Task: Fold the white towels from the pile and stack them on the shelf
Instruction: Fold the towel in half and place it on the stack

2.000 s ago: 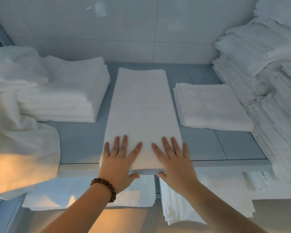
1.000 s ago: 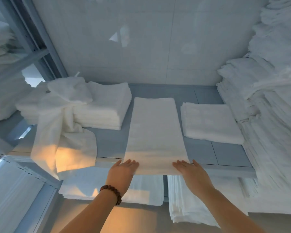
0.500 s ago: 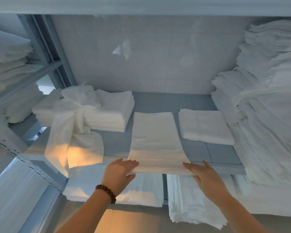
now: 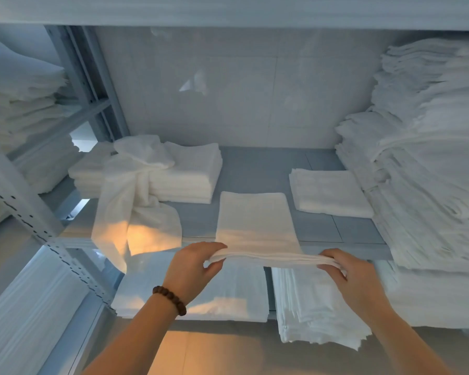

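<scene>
A long, narrow folded white towel [image 4: 255, 220] lies lengthwise on the grey shelf [image 4: 320, 228], its near end lifted past the shelf's front edge. My left hand [image 4: 192, 266] pinches the near left corner, thumb under the cloth. My right hand [image 4: 347, 277] grips the near right corner. A neat stack of folded towels [image 4: 190, 174] sits at the back left, with a loose towel [image 4: 130, 212] draped over it and hanging off the shelf. A single folded towel [image 4: 328, 193] lies to the right.
A tall, uneven pile of white towels [image 4: 431, 158] fills the shelf's right side. More folded towels [image 4: 228, 288] lie on the lower shelf under my hands. A perforated metal upright [image 4: 38, 228] stands at left, with other stacked linens [image 4: 19, 104] beyond it. A shelf board runs overhead.
My hands went from pressing flat on the towel's near end to gripping its two near corners and lifting that end. The view has pulled back from the shelf and tilted upward.
</scene>
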The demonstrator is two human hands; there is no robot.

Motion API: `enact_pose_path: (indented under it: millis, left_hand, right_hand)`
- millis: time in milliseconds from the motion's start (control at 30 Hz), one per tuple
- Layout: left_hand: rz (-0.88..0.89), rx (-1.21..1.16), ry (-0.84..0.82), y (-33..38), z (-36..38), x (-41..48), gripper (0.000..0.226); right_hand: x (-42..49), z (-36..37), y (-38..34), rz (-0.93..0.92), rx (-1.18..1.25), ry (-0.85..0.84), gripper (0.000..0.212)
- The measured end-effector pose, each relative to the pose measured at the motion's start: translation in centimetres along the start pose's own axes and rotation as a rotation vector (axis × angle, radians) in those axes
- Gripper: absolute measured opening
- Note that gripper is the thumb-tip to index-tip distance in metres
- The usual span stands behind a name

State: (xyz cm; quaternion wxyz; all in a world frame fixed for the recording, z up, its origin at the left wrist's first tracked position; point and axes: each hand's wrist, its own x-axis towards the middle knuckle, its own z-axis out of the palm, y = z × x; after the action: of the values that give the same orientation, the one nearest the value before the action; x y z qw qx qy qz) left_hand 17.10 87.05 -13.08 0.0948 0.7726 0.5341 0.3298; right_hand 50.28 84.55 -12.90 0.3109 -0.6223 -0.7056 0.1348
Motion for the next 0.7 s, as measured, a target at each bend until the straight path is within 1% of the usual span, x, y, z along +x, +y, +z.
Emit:
enact_pose_path:
  millis: [100, 167, 267, 400, 467, 567, 700]
  left_hand:
    - [0.05, -0.001, 0.075, 0.4, -0.9, 0.4, 0.019]
    - [0.064, -0.005, 0.093, 0.3, -1.2, 0.9, 0.017]
    - [0.044, -0.007, 0.091, -0.3, -1.0, 2.0, 0.016]
    - [-0.015, 0.01, 0.098, -1.7, 0.6, 5.0, 0.014]
    - [-0.074, 0.017, 0.096, -2.8, 1.7, 7.0, 0.013]
    - [-0.148, 0.048, 0.064, -4.9, 3.8, 10.4, 0.013]
    - [-0.288, 0.032, -0.071, -7.7, 7.3, 14.3, 0.021]
  right_hand:
    - [0.2, -0.3, -0.9, 0.003, 0.023, 0.1, 0.012]
    - [0.7, 0.0, -1.2, -0.005, 0.024, 0.152, 0.014]
    - [2.0, 0.8, -1.4, 0.021, 0.032, 0.206, 0.015]
    - [5.8, 1.9, -0.3, 0.09, 0.091, 0.231, 0.008]
    - [8.2, 2.8, 0.7, 0.108, 0.133, 0.219, 0.009]
    - [12.2, 4.4, 2.8, 0.135, 0.117, 0.163, 0.006]
    - [17.6, 7.0, 5.3, 0.203, 0.114, 0.026, 0.01]
